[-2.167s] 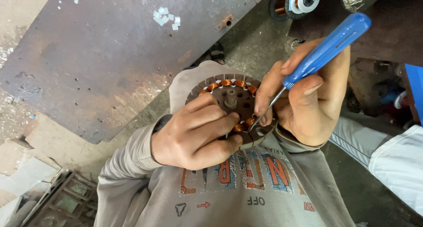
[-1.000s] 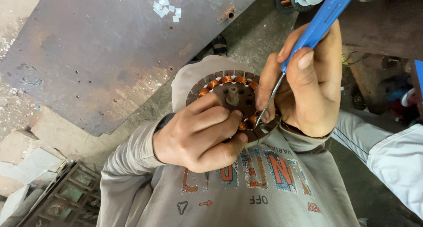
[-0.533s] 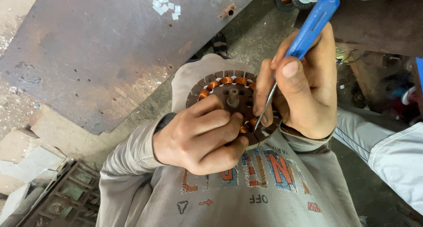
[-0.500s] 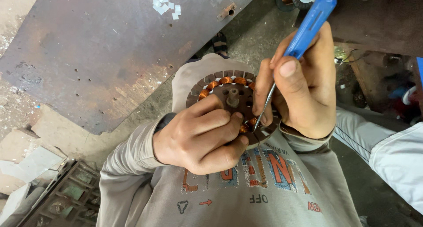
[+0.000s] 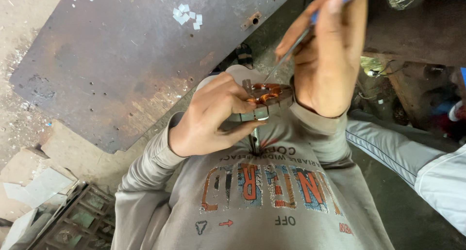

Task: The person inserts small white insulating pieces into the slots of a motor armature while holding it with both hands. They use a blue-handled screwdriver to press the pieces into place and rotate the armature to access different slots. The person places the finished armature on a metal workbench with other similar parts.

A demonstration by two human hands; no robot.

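My left hand (image 5: 213,112) grips a round motor stator (image 5: 269,97) with copper windings and a central shaft, held tilted almost edge-on above my lap. Its shaft end points down toward my grey printed sweatshirt (image 5: 262,192). My right hand (image 5: 327,56) holds a blue-handled screwdriver (image 5: 291,48); its thin metal shank slants down and its tip sits at the top of the windings. The blue handle is mostly cut off by the top edge of the view.
A large rusty metal plate (image 5: 126,61) lies on the ground ahead, with small white scraps (image 5: 187,16) on it. A metal grate (image 5: 73,221) sits at lower left. Another person's white-trousered leg (image 5: 417,158) is at right.
My left hand has tipped the stator from face-up to nearly edge-on. My right hand with the screwdriver has risen toward the top of the view.
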